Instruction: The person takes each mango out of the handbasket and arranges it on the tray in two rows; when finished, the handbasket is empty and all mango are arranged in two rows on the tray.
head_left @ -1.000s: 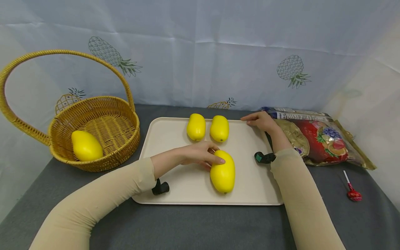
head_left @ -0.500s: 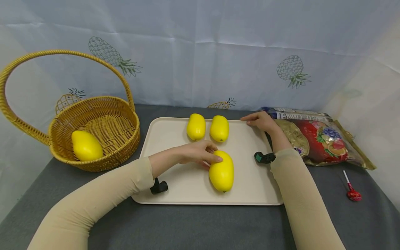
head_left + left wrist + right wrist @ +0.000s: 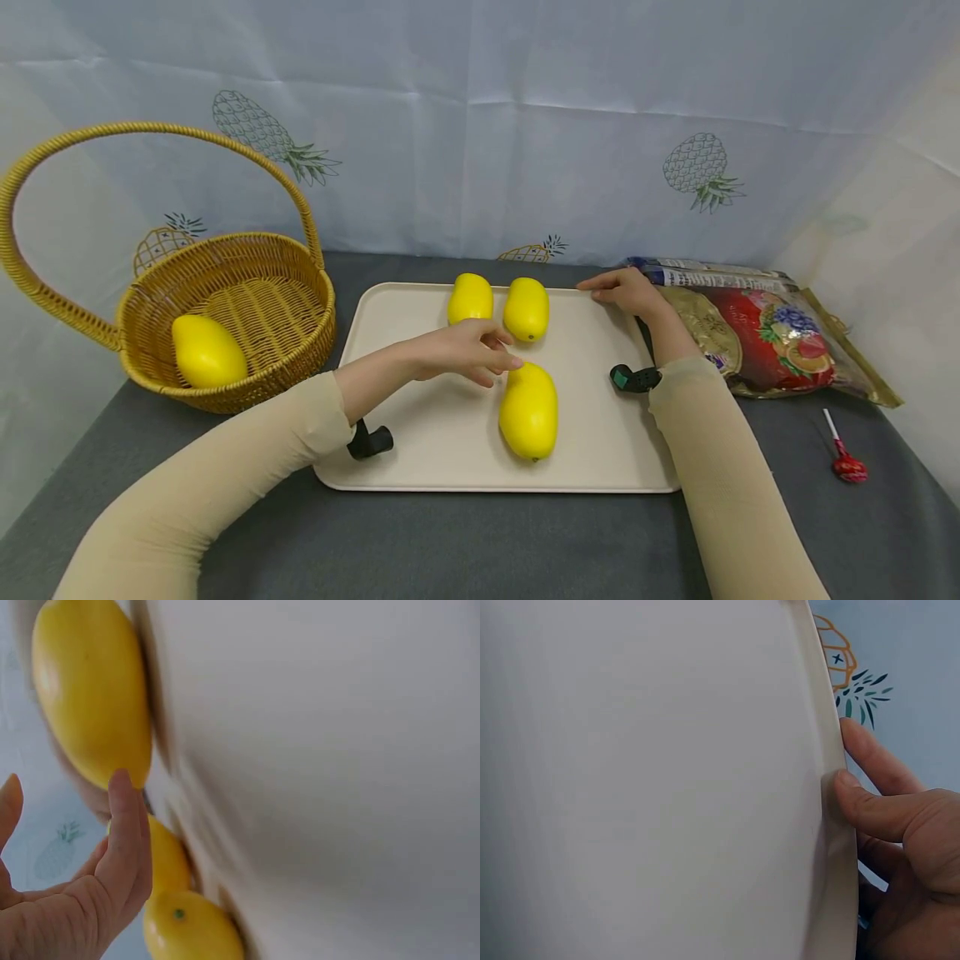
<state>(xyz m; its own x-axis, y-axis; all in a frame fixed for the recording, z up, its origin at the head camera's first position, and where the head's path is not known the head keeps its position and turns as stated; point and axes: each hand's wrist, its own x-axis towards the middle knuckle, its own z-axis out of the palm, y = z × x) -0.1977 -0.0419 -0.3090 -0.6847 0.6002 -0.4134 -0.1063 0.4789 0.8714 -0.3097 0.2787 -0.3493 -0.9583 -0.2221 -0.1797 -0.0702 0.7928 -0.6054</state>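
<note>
Left hand (image 3: 457, 350) loose over the tray (image 3: 442, 458), right hand (image 3: 630, 292) gripping its edge (image 3: 820, 675)

The left arm (image 3: 217, 475) slants inward, thumb (image 3: 9, 814) and fingers (image 3: 125, 832) parted, holding nothing, by the far end of the nearest mango (image 3: 528, 412) on the tray; whether touching, I can't tell. The right arm (image 3: 735, 483) stretches forward, pinching near the far right corner.

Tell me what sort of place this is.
Probably a staged tabletop set-up, perhaps in a small booth: a pineapple-print cloth hangs behind a grey table, which bears a beige tray and a wicker basket.
</note>
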